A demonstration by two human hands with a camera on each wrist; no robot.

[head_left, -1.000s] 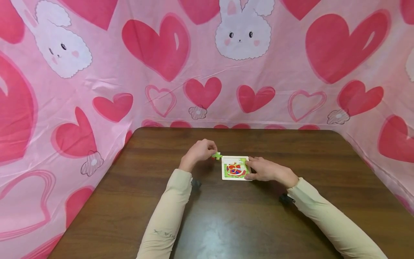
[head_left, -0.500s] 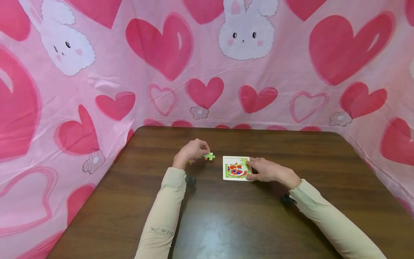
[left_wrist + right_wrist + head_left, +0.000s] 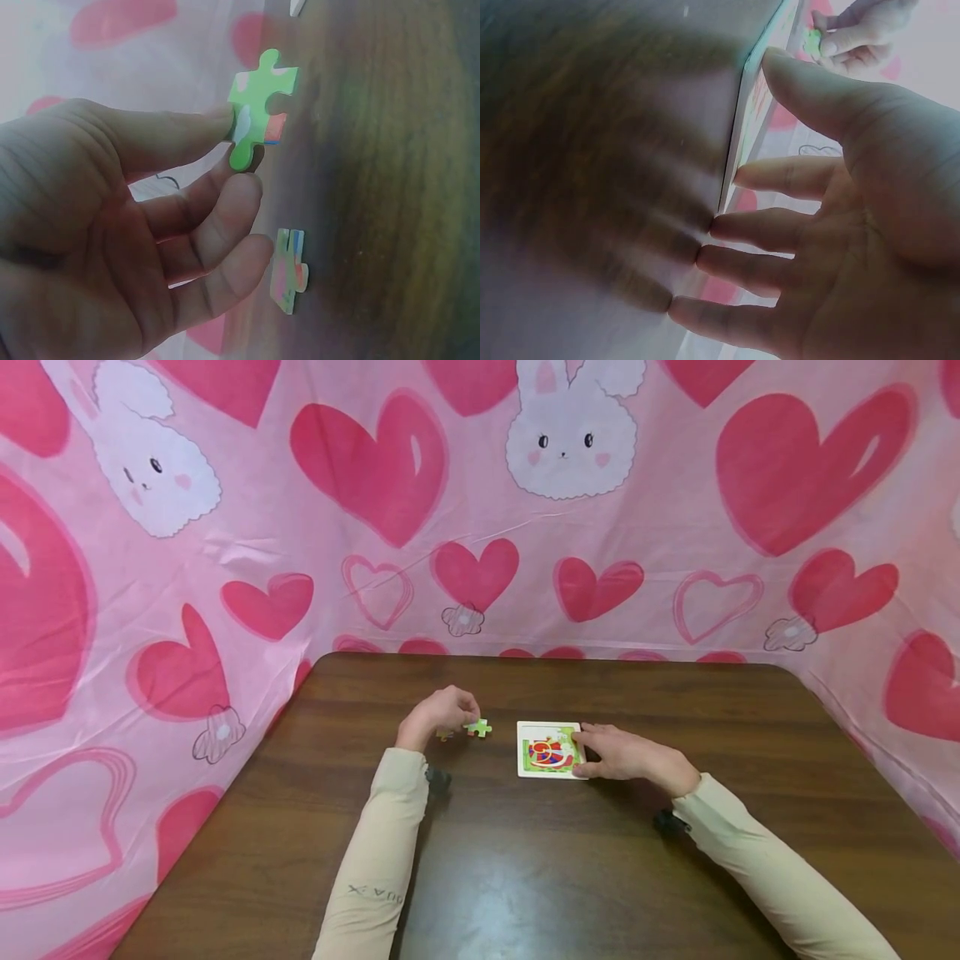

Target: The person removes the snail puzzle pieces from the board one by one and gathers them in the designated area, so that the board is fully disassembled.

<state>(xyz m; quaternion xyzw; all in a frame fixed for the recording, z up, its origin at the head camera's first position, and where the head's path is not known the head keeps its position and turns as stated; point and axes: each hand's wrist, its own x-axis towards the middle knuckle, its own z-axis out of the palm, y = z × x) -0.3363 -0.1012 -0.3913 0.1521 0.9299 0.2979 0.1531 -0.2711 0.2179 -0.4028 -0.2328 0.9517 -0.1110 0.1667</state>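
My left hand point(image 3: 444, 708) pinches a green jigsaw puzzle piece point(image 3: 255, 105) between thumb and index finger, above the table to the left of the puzzle board. White and red patches show on the piece, and its other fingers are loosely bent. Below that hand lies another puzzle piece point(image 3: 289, 270), partly hidden in the head view. The square white-framed puzzle board point(image 3: 520, 752) lies flat, with a colourful red, blue and green picture partly filling it. My right hand point(image 3: 626, 756) rests at its right side, thumb and index fingertip touching the board point(image 3: 739, 124), the other fingertips on the table.
The brown wooden table point(image 3: 540, 860) reaches back to a pink cloth point(image 3: 645, 510) printed with hearts and rabbits, which also hangs along both sides. Dark wrist cameras sit under both sleeves.
My left hand has drawn away from the board to the left with the green puzzle piece, then dropped slightly. The right hand stays at the board.
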